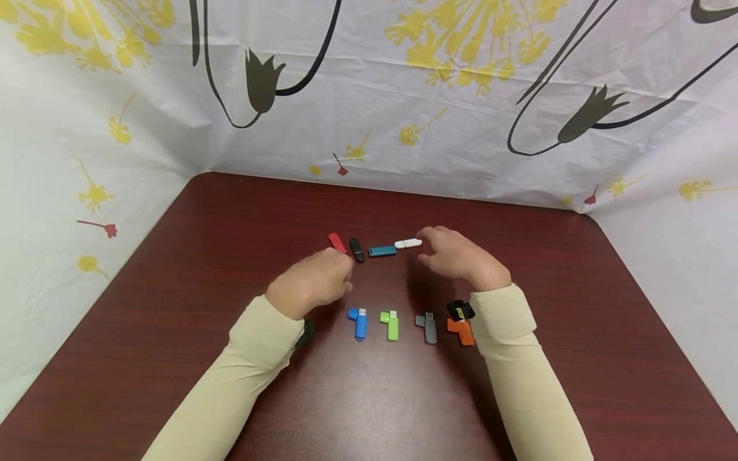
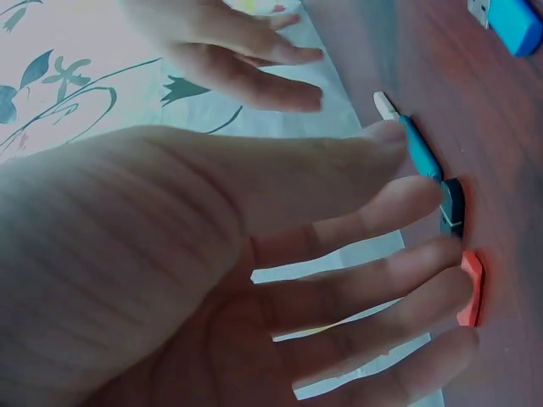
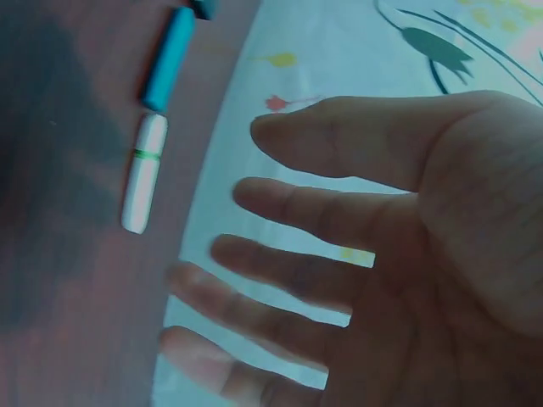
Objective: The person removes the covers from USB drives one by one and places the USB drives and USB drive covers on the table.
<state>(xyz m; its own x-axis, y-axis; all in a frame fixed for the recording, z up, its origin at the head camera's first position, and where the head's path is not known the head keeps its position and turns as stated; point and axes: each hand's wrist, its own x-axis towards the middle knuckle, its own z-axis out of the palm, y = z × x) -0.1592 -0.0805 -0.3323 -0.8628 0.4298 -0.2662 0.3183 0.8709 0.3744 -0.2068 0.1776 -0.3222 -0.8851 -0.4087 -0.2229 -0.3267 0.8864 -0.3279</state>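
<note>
Several USB flash drives lie in two rows on the table. At the back are a red flash drive [image 1: 337,242], a black flash drive [image 1: 357,250], a teal flash drive [image 1: 382,251] and a white flash drive [image 1: 408,244]. My left hand [image 1: 314,278] hovers by the red and black ones, partly hiding the red one in the head view; its fingers are spread and hold nothing. Beside the white flash drive [image 3: 146,174], my right hand [image 1: 458,256] is held with loosely extended fingers and nothing in its grasp.
Nearer the body, a blue flash drive [image 1: 360,324], a lime green flash drive [image 1: 393,326], a grey flash drive [image 1: 430,328] and an orange flash drive [image 1: 464,333] show bare plugs or side caps. Patterned white cloth [image 1: 357,96] borders the dark red table [image 1: 380,397].
</note>
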